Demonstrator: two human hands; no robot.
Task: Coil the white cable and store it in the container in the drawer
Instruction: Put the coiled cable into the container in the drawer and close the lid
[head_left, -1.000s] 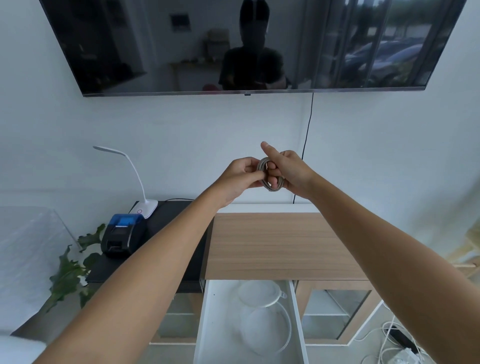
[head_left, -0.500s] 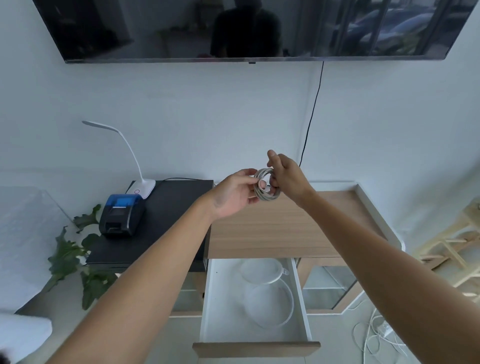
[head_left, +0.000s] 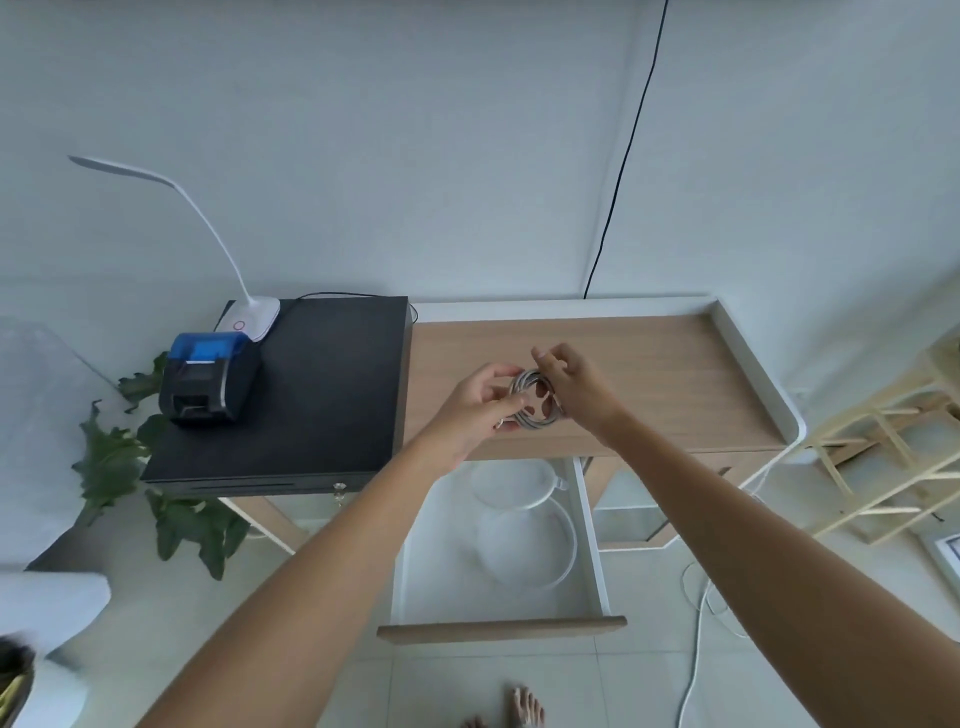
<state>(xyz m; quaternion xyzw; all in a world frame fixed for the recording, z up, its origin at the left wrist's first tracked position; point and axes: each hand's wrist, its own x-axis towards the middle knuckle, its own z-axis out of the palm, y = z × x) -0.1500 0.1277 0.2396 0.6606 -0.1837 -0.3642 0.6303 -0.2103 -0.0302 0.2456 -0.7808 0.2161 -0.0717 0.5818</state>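
The white cable (head_left: 535, 402) is wound into a small round coil held in the air above the wooden desk top (head_left: 675, 384). My left hand (head_left: 480, 402) pinches the coil's left side. My right hand (head_left: 574, 382) grips its right side, with the index finger raised. Below them the white drawer (head_left: 415, 582) stands pulled out, with a round clear container (head_left: 527, 540) and its lid (head_left: 511, 483) lying inside.
A black cash box (head_left: 311, 395) sits left of the desk with a blue printer (head_left: 210, 379) and a white lamp (head_left: 254, 317) on it. A plant (head_left: 119, 462) is at the left, a wooden rack (head_left: 893, 457) at the right. Loose white cords (head_left: 698, 623) lie on the floor.
The view has tilted down, so the television has left the frame and the whole drawer shows. Both hands, still holding the coil, have come lower over the desk top.
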